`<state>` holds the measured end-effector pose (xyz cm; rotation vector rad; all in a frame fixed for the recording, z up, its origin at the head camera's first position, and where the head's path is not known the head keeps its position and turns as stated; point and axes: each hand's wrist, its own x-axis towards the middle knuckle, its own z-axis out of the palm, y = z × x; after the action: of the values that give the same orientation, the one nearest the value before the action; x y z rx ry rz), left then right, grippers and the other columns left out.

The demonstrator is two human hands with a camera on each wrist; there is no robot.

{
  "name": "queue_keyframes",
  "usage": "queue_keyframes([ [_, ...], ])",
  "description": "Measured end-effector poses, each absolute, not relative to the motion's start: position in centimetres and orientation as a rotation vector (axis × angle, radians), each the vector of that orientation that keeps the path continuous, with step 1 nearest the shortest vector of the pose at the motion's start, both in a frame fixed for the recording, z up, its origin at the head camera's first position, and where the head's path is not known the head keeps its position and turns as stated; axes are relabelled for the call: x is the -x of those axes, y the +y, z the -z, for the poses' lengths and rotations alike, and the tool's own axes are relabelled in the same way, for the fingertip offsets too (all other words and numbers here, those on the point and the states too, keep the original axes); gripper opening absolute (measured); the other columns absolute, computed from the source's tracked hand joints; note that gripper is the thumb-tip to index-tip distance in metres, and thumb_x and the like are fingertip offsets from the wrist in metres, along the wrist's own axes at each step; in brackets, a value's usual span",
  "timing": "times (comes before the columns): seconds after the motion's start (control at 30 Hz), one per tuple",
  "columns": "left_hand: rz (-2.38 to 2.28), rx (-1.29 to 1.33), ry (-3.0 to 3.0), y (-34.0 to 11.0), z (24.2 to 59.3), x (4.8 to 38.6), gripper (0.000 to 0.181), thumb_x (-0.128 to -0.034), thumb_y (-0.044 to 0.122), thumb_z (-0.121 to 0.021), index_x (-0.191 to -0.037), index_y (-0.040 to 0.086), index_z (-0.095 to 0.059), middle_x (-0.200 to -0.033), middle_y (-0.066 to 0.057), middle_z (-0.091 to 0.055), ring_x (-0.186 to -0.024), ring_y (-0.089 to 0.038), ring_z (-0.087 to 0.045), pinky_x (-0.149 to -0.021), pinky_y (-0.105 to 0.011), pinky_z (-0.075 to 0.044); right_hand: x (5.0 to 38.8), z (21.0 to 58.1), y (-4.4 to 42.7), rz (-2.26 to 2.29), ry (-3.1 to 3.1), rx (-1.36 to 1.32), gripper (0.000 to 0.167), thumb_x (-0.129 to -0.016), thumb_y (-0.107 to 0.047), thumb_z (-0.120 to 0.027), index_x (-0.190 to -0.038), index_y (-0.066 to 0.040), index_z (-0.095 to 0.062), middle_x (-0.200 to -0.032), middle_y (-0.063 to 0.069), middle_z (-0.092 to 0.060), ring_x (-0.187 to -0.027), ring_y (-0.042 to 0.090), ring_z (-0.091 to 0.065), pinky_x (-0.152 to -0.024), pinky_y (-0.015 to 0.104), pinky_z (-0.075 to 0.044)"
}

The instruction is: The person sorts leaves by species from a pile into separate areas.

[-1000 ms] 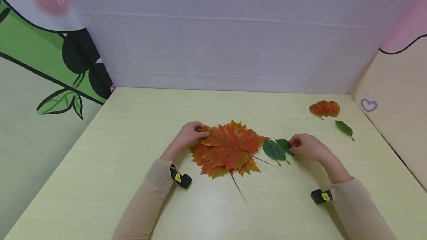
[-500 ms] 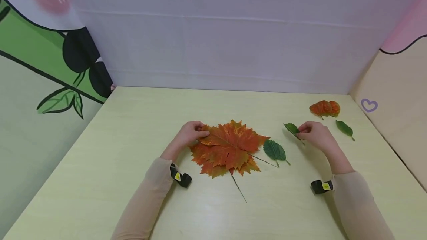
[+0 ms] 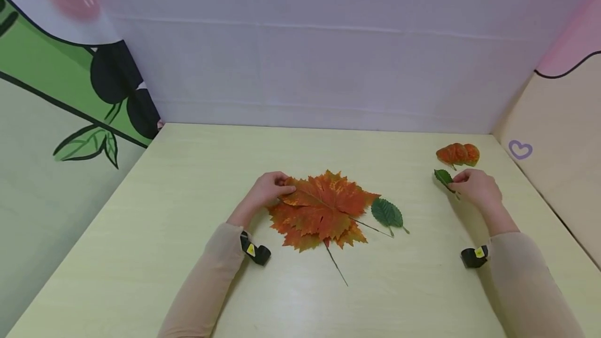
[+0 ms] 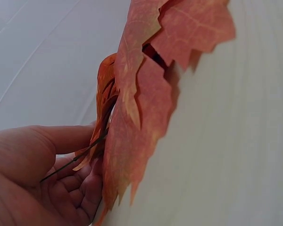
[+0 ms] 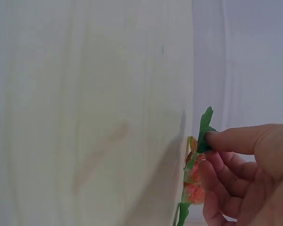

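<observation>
Several orange-red maple leaves lie overlapped mid-table, thin dark stems pointing right and toward the front. At their left edge my left hand pinches a maple leaf between thumb and fingers; the left wrist view shows a stem crossing the palm. Over the right side of the table, my right hand pinches a small green leaf by its stem end, held above the surface with a shadow below. Green leaves with two stems showing lie overlapped just right of the maple leaves.
At the far right, small orange-red leaves lie in an overlapping row. In the right wrist view, another green leaf shows beneath my hand. A lilac cloth wall rises behind the pale table.
My right hand has lifted the small green leaf from beside the other green ones and carried it right and back, near the orange-red row. My left hand stays on the maple leaves.
</observation>
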<state>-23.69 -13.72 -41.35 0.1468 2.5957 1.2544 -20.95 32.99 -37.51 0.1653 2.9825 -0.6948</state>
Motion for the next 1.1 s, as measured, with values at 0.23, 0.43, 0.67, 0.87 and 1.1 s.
queue_keyframes([
  [0.23,-1.257,-0.147,2.589,-13.7,41.5,23.7,0.026,-0.0835,0.024,-0.066,-0.101,0.006,-0.059,-0.085,-0.005,-0.052,-0.075,-0.018,-0.046,-0.061,-0.025,-0.037,20.8,37.2,34.9,0.634,2.982,-0.286,0.036,-0.084,-0.030,-0.057,-0.102,0.001,-0.055,-0.099,0.024,-0.057,-0.080,0.035,-0.054,-0.053,0.036,-0.039],
  [0.43,-1.251,-0.161,2.601,-13.8,41.4,23.6,0.025,-0.0839,0.023,-0.065,-0.101,0.006,-0.058,-0.085,-0.005,-0.052,-0.075,-0.018,-0.046,-0.061,-0.026,-0.037,20.7,37.3,35.9,0.605,2.978,-0.350,0.038,-0.084,-0.029,-0.057,-0.105,0.003,-0.055,-0.104,0.027,-0.055,-0.082,0.039,-0.053,-0.054,0.038,-0.041],
  [0.67,-1.258,-0.154,2.590,-13.8,41.4,23.5,0.025,-0.0839,0.024,-0.065,-0.101,0.006,-0.059,-0.085,-0.005,-0.053,-0.074,-0.018,-0.046,-0.060,-0.025,-0.037,20.9,37.3,36.7,0.600,2.953,-0.415,0.037,-0.085,-0.027,-0.055,-0.104,0.004,-0.054,-0.101,0.027,-0.055,-0.083,0.039,-0.052,-0.057,0.042,-0.040],
  [0.87,-1.252,-0.161,2.598,-13.8,41.3,23.5,0.025,-0.0839,0.024,-0.065,-0.101,0.006,-0.059,-0.085,-0.005,-0.053,-0.074,-0.018,-0.046,-0.061,-0.026,-0.038,21.1,37.4,37.1,0.613,2.935,-0.441,0.036,-0.084,-0.027,-0.056,-0.103,0.004,-0.055,-0.099,0.026,-0.055,-0.082,0.037,-0.051,-0.058,0.042,-0.039],
  [1.1,-1.243,-0.172,2.597,-13.7,41.3,23.6,0.026,-0.0841,0.024,-0.065,-0.101,0.006,-0.058,-0.085,-0.005,-0.053,-0.074,-0.018,-0.046,-0.061,-0.026,-0.037,21.4,37.7,37.5,0.590,2.937,-0.456,0.035,-0.083,-0.029,-0.059,-0.100,0.002,-0.054,-0.095,0.023,-0.056,-0.078,0.033,-0.052,-0.058,0.042,-0.038],
])
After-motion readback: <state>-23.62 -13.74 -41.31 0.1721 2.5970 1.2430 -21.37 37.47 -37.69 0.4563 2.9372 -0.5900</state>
